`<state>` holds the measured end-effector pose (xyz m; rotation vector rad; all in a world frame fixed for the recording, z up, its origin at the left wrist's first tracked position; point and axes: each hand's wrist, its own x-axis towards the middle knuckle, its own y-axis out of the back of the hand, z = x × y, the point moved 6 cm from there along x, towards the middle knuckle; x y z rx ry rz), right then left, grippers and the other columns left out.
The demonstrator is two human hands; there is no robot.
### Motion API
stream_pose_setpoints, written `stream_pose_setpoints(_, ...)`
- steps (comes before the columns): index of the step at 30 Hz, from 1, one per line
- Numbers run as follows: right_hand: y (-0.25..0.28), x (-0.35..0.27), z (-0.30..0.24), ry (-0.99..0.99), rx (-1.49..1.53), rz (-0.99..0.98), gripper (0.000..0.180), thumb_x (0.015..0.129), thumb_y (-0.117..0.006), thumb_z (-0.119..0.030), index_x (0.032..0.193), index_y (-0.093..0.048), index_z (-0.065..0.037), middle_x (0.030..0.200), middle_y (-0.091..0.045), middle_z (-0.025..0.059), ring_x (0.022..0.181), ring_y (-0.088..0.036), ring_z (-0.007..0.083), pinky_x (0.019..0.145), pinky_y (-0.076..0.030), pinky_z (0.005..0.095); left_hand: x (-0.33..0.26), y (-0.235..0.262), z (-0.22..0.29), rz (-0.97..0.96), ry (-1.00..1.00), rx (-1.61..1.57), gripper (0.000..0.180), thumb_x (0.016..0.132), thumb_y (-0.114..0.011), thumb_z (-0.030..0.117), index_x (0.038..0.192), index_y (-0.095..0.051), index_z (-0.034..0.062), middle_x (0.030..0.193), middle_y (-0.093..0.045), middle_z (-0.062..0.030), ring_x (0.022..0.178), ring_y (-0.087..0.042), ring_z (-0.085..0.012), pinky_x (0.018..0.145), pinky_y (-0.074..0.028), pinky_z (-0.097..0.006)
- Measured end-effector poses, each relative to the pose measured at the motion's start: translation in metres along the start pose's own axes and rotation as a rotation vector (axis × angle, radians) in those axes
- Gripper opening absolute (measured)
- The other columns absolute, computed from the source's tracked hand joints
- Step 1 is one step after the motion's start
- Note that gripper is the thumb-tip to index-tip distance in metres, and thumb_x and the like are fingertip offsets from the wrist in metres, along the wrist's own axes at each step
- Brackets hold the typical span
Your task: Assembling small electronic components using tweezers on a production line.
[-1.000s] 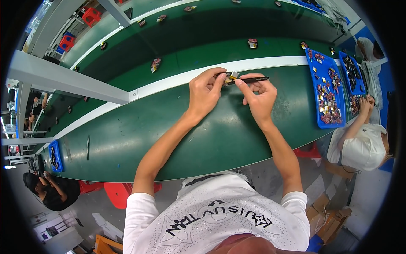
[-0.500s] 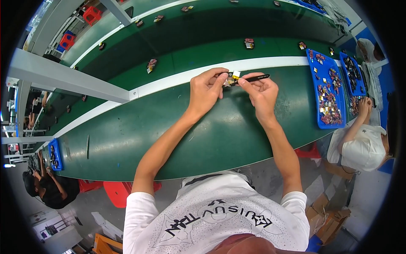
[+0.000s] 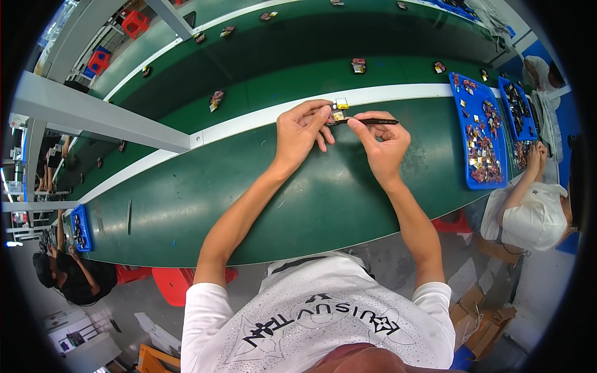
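Note:
Between the thumb and fingers of my left hand [image 3: 300,135] is a small electronic assembly [image 3: 337,116], with a white and yellow block standing at its far side. The hand's other fingers curl beneath it, and its finer parts are too small to make out. My right hand [image 3: 384,148] pinches slim black tweezers [image 3: 377,121], which lie nearly level and point left. Their tip meets the near right side of the assembly; I cannot tell whether it grips anything. Both hands are over the far edge of the green worktable [image 3: 339,199].
Beyond a white rail [image 3: 398,92], a green conveyor belt [image 3: 280,74] carries several small assemblies [image 3: 359,65]. A blue tray [image 3: 461,133] full of similar pieces stands at right, near a co-worker in white [image 3: 528,211]. A grey post [image 3: 106,112] slants in from the left. Another blue tray [image 3: 87,229] sits far left.
The tweezers have turned slightly, tip lower against the assembly. The white and yellow block has shifted a little left and away from me. Pieces on the belt have drifted left.

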<state>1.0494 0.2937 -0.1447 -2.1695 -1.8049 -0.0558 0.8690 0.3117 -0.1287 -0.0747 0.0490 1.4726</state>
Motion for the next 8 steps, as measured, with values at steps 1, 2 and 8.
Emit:
stream_pose_setpoints(1, -0.0003, -0.0001, 0.0003, 0.0, 0.0, -0.001, 0.008, 0.085, -0.081, -0.001, 0.087, -0.074, 0.004, 0.085, -0.074, 0.0024, 0.052, -0.046, -0.0009, 0.047, -0.03, 0.0194, 0.0, 0.0007, 0.0007, 0.007, -0.015, 0.01, 0.031, 0.102, -0.063, 0.014, 0.12, -0.065, -0.0108, 0.093, -0.071, -0.0172, 0.06, -0.068, -0.0178, 0.044, -0.052, -0.024)
stream_pose_setpoints(2, -0.0001, -0.0001, 0.0007, 0.0, 0.0, 0.001, 0.008, 0.085, -0.081, -0.001, 0.087, -0.074, 0.004, 0.085, -0.074, 0.0024, 0.052, -0.046, -0.0008, 0.047, -0.03, 0.0194, -0.0002, 0.0002, 0.0011, 0.007, -0.015, 0.01, 0.031, 0.102, -0.063, 0.014, 0.12, -0.065, -0.0108, 0.093, -0.071, -0.0172, 0.06, -0.068, -0.0178, 0.044, -0.052, -0.024)
stream_pose_setpoints(8, -0.0004, -0.0021, -0.0001, 0.022, -0.036, 0.008, 0.01, 0.084, -0.082, -0.002, 0.09, -0.075, 0.003, 0.083, -0.074, 0.0021, 0.051, -0.046, -0.0007, 0.047, -0.03, 0.0195, -0.0026, 0.0004, 0.0035, 0.041, -0.056, 0.055, 0.032, 0.101, -0.065, 0.013, 0.122, -0.063, -0.0112, 0.098, -0.073, -0.0187, 0.063, -0.068, -0.0179, 0.047, -0.054, -0.025)
